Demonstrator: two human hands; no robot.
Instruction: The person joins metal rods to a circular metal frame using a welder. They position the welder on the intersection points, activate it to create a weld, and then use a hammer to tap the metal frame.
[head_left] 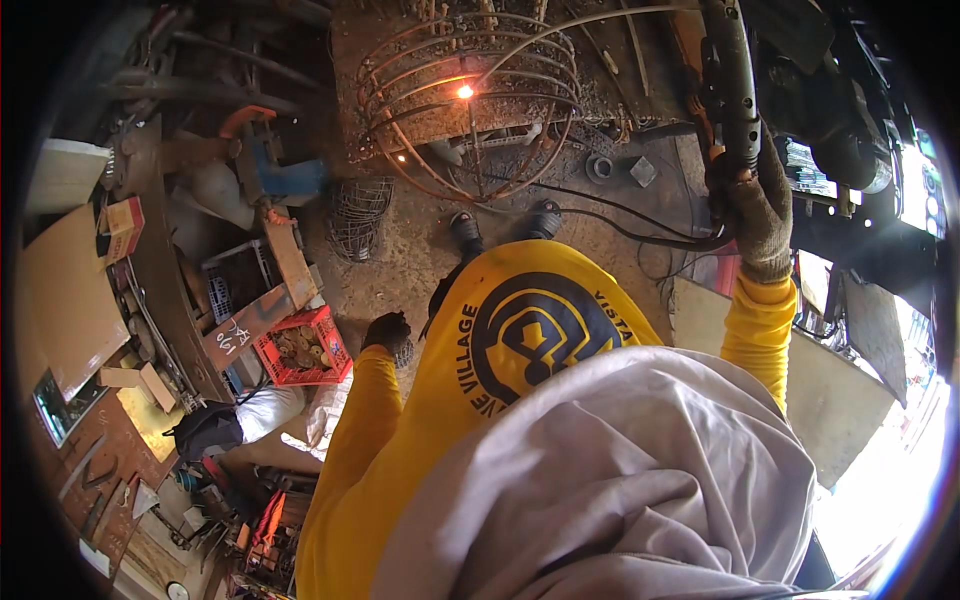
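My gloved right hand [764,215], at the upper right, is wrapped round the lower end of a welding electrode holder [738,95], long, dark and pierced with holes. From its far end a thin pale electrode [570,23] reaches left into a round cage of bent metal rods [473,140]. A bright orange glow [465,91] burns where the electrode meets the cage. My left hand [388,329], in a dark glove, hangs low beside my left thigh, not touching the cage. Its fingers are too dark to make out.
The cage stands against a dark, littered worktable [400,60]. A dark cable [625,205] crosses the floor area ahead of my feet. A wire bundle [360,215] stands left of them. Nearer on the left are a red crate [350,345] and cluttered boards [70,290].
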